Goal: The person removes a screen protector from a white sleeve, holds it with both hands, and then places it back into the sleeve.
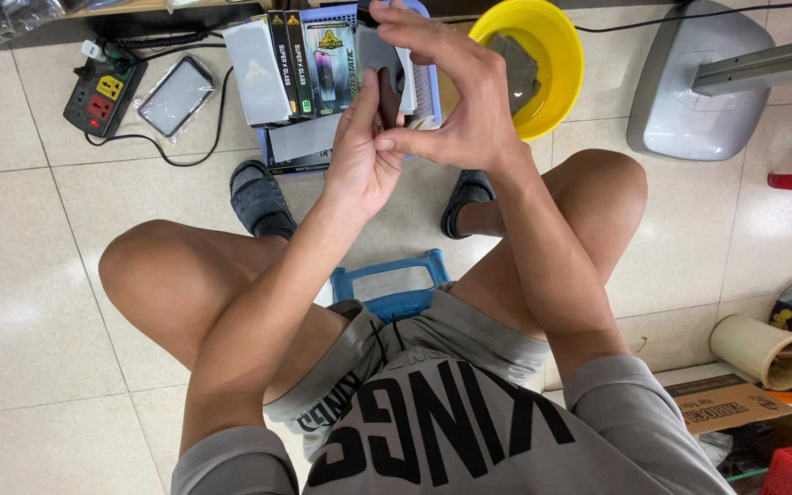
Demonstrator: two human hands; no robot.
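Sitting on a low blue plastic stool (387,284) with knees spread, the person works both hands together above the floor. The left hand (359,151) is turned palm-up, fingers extended, backing a small dark flat piece (387,92) that stands nearly on edge between the two hands. The right hand (456,92) arches over it, thumb and fingertips pinching its edges. The piece looks thin, rigid and smooth, probably a phone or a glass sheet; most of it is hidden by the fingers, so its exact kind cannot be told.

Just beyond the hands lies a stack of flat glossy cardboard packets (309,64), grey and black with gold trim, set in a blue tray. Beyond and to the right of the right hand sits a round yellow plastic bowl (543,55) with a grey cloth inside. Well off to the left of the left hand lie a clear-wrapped dark rectangle (176,94) and a grey power strip (103,93) with a black cord.

The floor (38,302) is large pale glazed tiles, shiny with thin grout lines. A grey fan base (689,92) stands at far right, and a cardboard box (731,408) sits by the person's right hip.
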